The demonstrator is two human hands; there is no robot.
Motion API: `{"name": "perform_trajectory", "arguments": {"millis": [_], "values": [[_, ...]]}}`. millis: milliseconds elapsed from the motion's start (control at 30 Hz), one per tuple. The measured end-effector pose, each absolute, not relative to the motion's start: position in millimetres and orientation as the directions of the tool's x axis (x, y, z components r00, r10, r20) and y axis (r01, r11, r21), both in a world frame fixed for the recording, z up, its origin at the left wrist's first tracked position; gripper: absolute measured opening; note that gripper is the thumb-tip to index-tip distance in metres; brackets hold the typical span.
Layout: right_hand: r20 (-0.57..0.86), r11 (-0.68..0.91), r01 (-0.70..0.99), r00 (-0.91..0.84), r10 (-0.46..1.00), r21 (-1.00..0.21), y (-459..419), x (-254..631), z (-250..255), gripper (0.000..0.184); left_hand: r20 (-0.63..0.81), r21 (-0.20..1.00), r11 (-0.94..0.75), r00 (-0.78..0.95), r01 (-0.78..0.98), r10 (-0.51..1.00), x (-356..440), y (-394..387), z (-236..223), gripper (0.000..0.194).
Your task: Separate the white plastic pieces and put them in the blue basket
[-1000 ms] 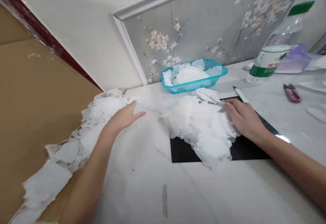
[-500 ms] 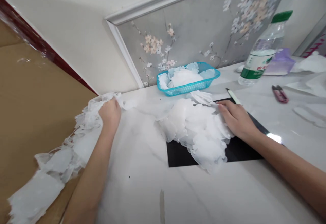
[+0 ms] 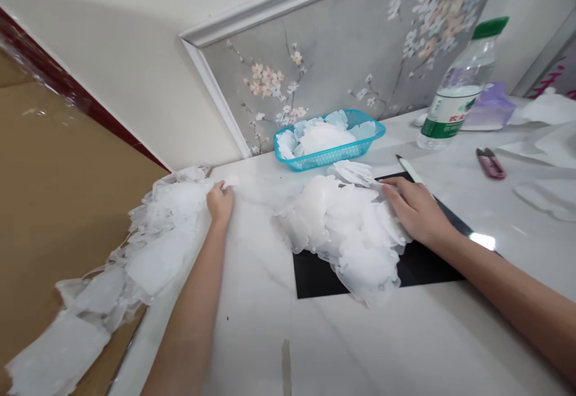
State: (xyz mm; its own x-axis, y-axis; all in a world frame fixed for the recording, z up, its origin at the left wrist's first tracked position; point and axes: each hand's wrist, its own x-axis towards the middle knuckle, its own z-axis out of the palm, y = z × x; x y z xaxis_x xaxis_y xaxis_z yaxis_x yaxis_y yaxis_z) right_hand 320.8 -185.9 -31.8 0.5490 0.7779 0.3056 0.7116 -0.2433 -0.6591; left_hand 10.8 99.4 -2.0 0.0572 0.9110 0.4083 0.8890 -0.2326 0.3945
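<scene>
A heap of thin, translucent white pieces with scalloped edges [image 3: 333, 216] lies on a black mat [image 3: 432, 267]. My right hand [image 3: 416, 210] rests at the heap's right side, its fingertips closed on the edge of a thin white piece. To the left, my left hand [image 3: 220, 204] is raised beside the table's back left, fingers pinched on a small thin white piece [image 3: 231, 181]. A long pile of similar white scraps [image 3: 157, 246] runs along the table's left edge, partly over cardboard. Several more white pieces fan out [image 3: 353, 172] just behind the heap.
A blue plastic basket [image 3: 330, 159] of white pieces stands against the wall. A water bottle [image 3: 454, 93], purple packet [image 3: 492, 108], small pink snips [image 3: 490, 163] and a pen [image 3: 407, 168] lie to the right. Brown cardboard [image 3: 67, 186] borders the left edge.
My left hand has moved right, away from the scrap pile, and a small white piece shows at its fingertips. My right hand has stayed by the heap. The view has shifted slightly.
</scene>
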Motion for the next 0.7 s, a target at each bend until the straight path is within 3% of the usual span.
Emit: {"name": "perform_trajectory", "arguments": {"millis": [233,400,467,533,567,600,700], "values": [[0.286,-0.255,0.705,0.552,0.783,-0.662,-186,320,-31,0.041,0.519,0.664,-0.153,-0.303,0.732,0.799,6,99,17,0.04],[0.269,-0.284,0.698,0.569,0.777,-0.658,-187,321,-34,0.041,0.611,0.714,-0.354,-0.292,0.604,0.736,38,79,60,0.05],[0.271,-0.284,0.7,0.569,0.776,-0.655,-187,321,-34,0.042,0.688,0.68,-0.554,-0.157,0.481,0.708,59,55,70,0.053],[0.279,-0.271,0.705,0.559,0.781,-0.656,-187,322,-35,0.042,0.753,0.559,-0.776,0.215,0.291,0.622,81,22,66,0.05],[0.282,-0.264,0.708,0.553,0.784,-0.655,-187,322,-35,0.042,0.708,0.5,-0.842,0.466,0.201,0.531,91,2,60,0.05],[0.284,-0.259,0.71,0.549,0.786,-0.655,-187,322,-35,0.042,0.654,0.474,-0.867,0.598,0.155,0.464,101,-18,51,0.049],[0.282,-0.255,0.71,0.545,0.79,-0.657,-187,322,-35,0.043,0.498,0.407,-0.908,0.81,0.097,0.31,120,-68,26,0.043]]}}
